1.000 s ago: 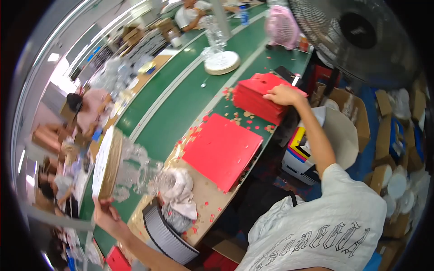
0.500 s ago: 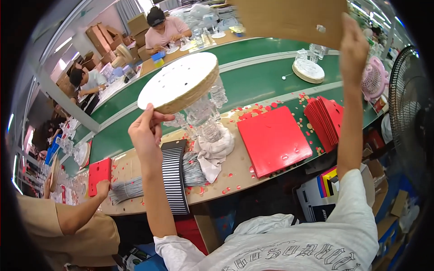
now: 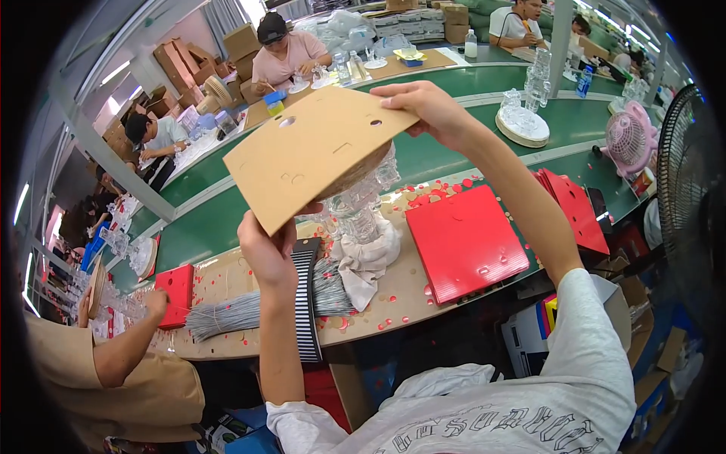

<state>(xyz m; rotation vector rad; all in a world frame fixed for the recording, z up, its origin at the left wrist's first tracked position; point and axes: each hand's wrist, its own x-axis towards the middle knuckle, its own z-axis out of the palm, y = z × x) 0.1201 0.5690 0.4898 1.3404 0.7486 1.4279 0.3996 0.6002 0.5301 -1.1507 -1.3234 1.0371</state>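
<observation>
A brown cardboard sheet with several punched holes lies tilted over the round base, hiding most of it. My right hand grips the sheet's far right corner, thumb on top. At its near corner is my left hand, closed around the edge with fingers partly hidden beneath; whether it also touches the base does not show. Below the base, a clear plastic figure stands upside down on a crumpled whitish cloth.
On the bench are a red board stack, more red boards, a wire bundle under a striped band, and scattered red discs. A co-worker's hand is at left. A pink fan and black fan stand right.
My right hand has brought the cardboard sheet left and down over the white disc-shaped base. My left hand has moved slightly right and lower, from the base's rim to the sheet's corner.
</observation>
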